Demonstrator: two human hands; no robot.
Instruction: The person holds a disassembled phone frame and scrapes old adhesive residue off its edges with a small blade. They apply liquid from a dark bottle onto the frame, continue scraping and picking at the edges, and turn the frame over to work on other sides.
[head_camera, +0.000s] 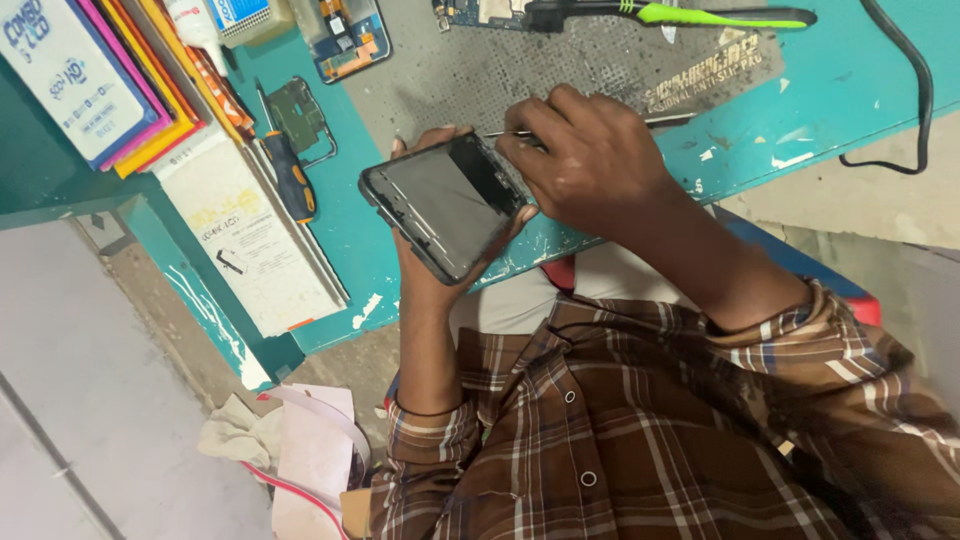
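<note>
My left hand (425, 275) holds a dark smartphone (443, 205) from below, screen side up and tilted over the edge of the teal workbench (830, 90). My right hand (590, 160) rests over the phone's upper end and pinches a thin metal tool (505, 133) whose tip touches the phone's top edge. Both forearms come out of a brown plaid shirt (640, 440).
A grey work mat (480, 70) lies on the bench, with a green-handled tool (700, 15) and a circuit board (345, 35) at its far side. A blue-and-orange screwdriver (292, 180), a phone frame part (298, 115) and stacked flat boxes (90, 80) sit left. Black cable (915, 110) at right.
</note>
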